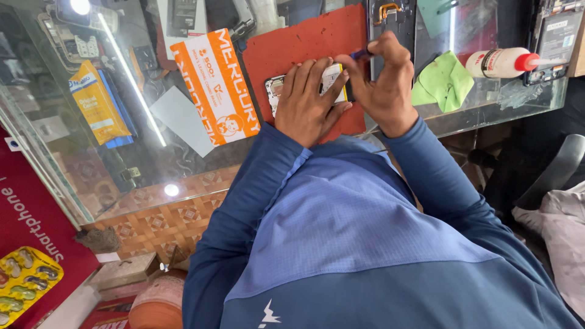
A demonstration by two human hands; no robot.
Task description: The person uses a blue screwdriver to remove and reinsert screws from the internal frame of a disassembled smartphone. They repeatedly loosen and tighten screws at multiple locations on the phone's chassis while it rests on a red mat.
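Blue sleeves are seen nearest, reaching onto a red mat (292,45) on the glass counter (183,152). An opened phone (332,79) is pressed flat on the mat under the spread fingers of the left hand (308,100). A blue tool (361,53) is pinched by the right hand (381,79) over it. Farther right, a green cloth (445,82) and white bottle (496,63) are seen.

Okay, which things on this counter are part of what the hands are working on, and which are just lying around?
In use:
opened phone, pressed down by left hand
blue tool, pinched in right hand
red mat under the phone

Lying about:
green cloth
white bottle with red cap
orange packet
yellow packet
second opened phone
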